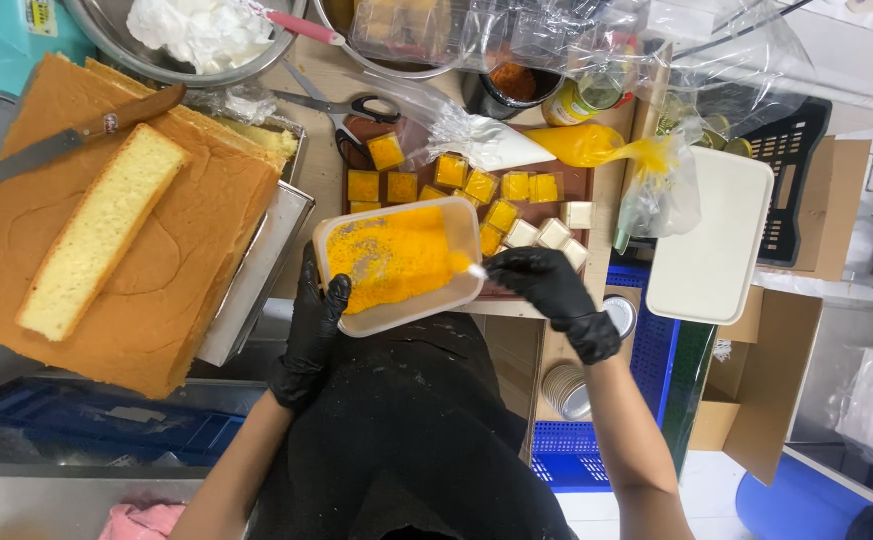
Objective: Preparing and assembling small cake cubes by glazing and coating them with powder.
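Note:
My left hand (314, 325), in a black glove, grips the near-left edge of a clear plastic tub (462, 225) filled with orange-yellow crumbs (389, 258), holding it tilted above the counter. My right hand (554, 288), also gloved in black, pinches a small white cake piece (477, 270) at the tub's right rim. Behind the tub lies a brown board (585, 182) with several small cake squares, some coated yellow (481, 186), some plain white (554, 233).
A large sponge cake sheet (157, 290) with a cut strip (102, 230) and a knife (67, 140) lies left on a metal tray. A bowl of white cream (197, 30), scissors (342, 105), two piping bags (597, 143), a white lid (712, 235) and blue crates (657, 360) surround the board.

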